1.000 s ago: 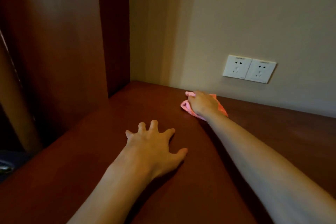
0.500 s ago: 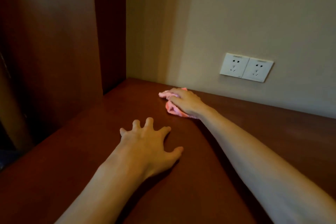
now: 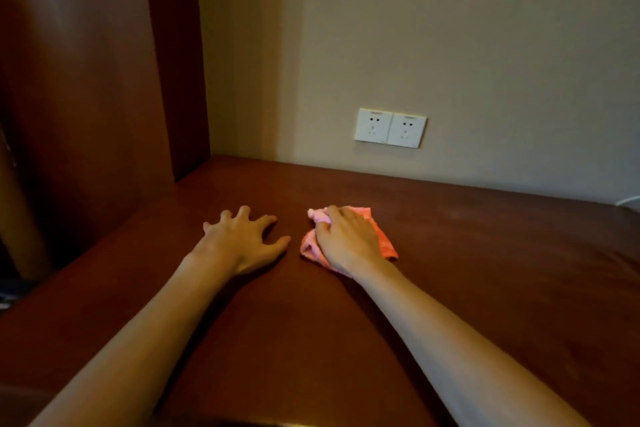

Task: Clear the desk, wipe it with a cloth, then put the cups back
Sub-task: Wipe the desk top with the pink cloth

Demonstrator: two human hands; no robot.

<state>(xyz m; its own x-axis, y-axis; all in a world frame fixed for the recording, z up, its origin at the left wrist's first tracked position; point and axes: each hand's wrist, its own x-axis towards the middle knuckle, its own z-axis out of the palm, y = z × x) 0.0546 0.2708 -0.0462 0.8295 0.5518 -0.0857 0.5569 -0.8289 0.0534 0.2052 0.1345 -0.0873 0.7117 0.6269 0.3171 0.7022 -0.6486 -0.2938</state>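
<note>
The dark red-brown wooden desk (image 3: 485, 281) fills the lower half of the head view. A crumpled pink cloth (image 3: 382, 236) lies on it near the middle. My right hand (image 3: 346, 239) lies palm-down on the cloth and presses it against the wood, with a bunched corner of the cloth showing past the fingertips. Just left of the cloth, my left hand (image 3: 242, 241) rests on the bare desk with its fingers spread, holding nothing. No cups are in view.
A beige wall rises behind the desk with a white double socket (image 3: 389, 128) just above the surface. A tall wooden panel (image 3: 86, 114) bounds the desk on the left. A white cable end (image 3: 630, 201) shows at the far right edge.
My right hand has drawn the cloth back from near the wall toward me and beside my left hand. The left hand has stayed planted on the desk.
</note>
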